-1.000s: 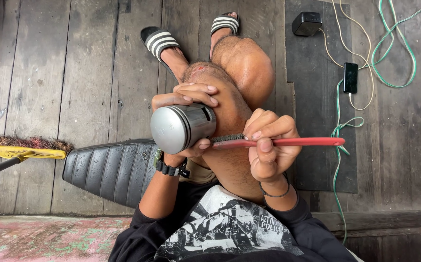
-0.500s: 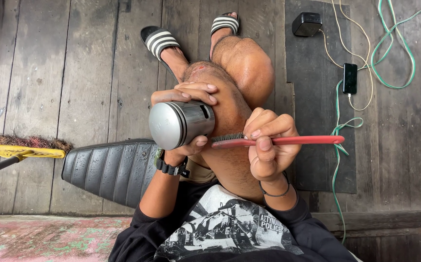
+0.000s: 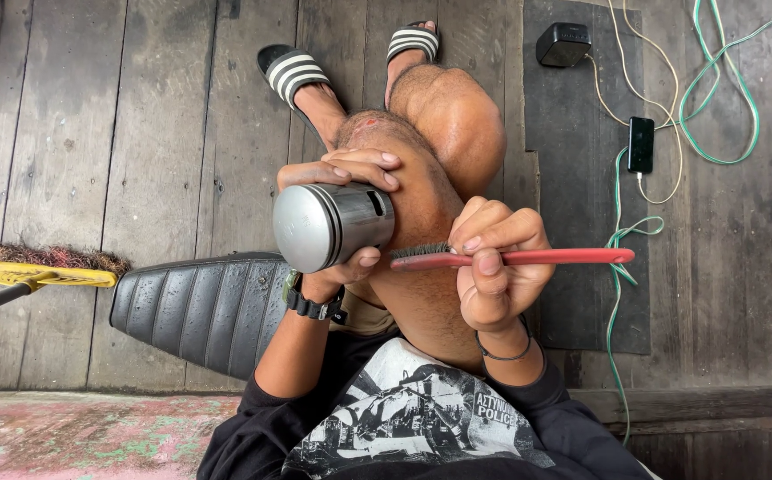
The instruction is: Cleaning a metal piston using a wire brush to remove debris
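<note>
My left hand (image 3: pixel 346 173) grips a grey metal piston (image 3: pixel 328 225), held on its side above my knees with its flat crown facing left. My right hand (image 3: pixel 493 262) holds a red-handled brush (image 3: pixel 546 258) level, its dark bristle end touching the piston's open skirt end. A black watch sits on my left wrist and a thin band on my right. Both legs are bent below the hands, feet in striped sandals (image 3: pixel 293 71).
A black ribbed motorbike seat (image 3: pixel 195 316) lies on the wooden plank floor at my left, with a yellow-headed broom (image 3: pixel 44 271) beyond it. On a dark mat at right sit a black adapter (image 3: pixel 564 44), a phone (image 3: pixel 641 144) and green and white cables (image 3: pixel 715 98).
The piston has shifted slightly in my left hand; the brush stays at its open end. Otherwise nothing visibly moved.
</note>
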